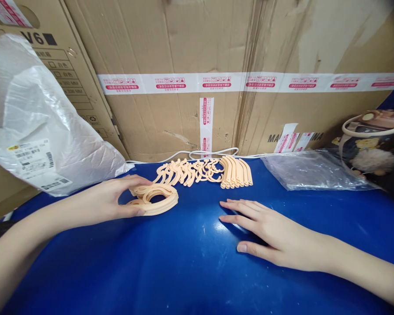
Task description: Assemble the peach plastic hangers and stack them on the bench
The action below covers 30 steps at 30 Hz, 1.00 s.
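Note:
My left hand [116, 199] grips a small stack of peach plastic hangers [157, 200] lying flat on the blue table [190, 271], thumb in front and fingers behind. My right hand [265, 229] rests flat on the table with fingers spread and holds nothing. Behind both hands a row of the same peach hangers [203, 171] lies along the back of the table, some fanned out, some pressed together at the right end.
Large taped cardboard boxes [216, 65] wall off the back. A white plastic bag with labels [36, 127] sits at the left. A clear plastic bag [311, 170] and a dark patterned bag [374, 144] lie at the right. A white cable [197, 154] runs along the boxes.

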### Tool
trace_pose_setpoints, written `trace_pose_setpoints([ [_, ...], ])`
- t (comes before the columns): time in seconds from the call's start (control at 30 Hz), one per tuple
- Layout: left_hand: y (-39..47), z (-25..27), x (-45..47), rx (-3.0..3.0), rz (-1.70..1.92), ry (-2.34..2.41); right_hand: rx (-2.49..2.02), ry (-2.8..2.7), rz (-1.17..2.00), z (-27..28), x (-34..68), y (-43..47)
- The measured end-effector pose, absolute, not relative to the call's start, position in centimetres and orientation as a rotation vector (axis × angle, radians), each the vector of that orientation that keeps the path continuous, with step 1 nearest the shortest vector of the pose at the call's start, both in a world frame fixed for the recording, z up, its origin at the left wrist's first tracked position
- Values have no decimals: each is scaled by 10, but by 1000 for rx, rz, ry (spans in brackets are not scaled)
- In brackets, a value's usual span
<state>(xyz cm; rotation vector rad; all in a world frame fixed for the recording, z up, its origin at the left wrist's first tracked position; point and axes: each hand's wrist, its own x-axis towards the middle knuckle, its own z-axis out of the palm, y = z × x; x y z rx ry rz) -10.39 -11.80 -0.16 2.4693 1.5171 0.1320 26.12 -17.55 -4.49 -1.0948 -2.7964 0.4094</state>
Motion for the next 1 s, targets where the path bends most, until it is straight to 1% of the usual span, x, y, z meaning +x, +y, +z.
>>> trace_pose_setpoints([
  [0.57, -120, -1, -104, 2420, 122, 1499, -1092, -2796, 421, -45, 261, -176],
  [0.7, -114, -3, -118, 2388, 80, 1591, -1094, -2801, 422, -46, 262, -175],
  [0.87, -98, -3, -143, 2425, 248, 1680, -1074, -2791, 424, -47, 261, -175],
  [1.0, -92, -2, -152, 2497, 228, 1719, -1076, -2794, 421, -46, 261, -177],
])
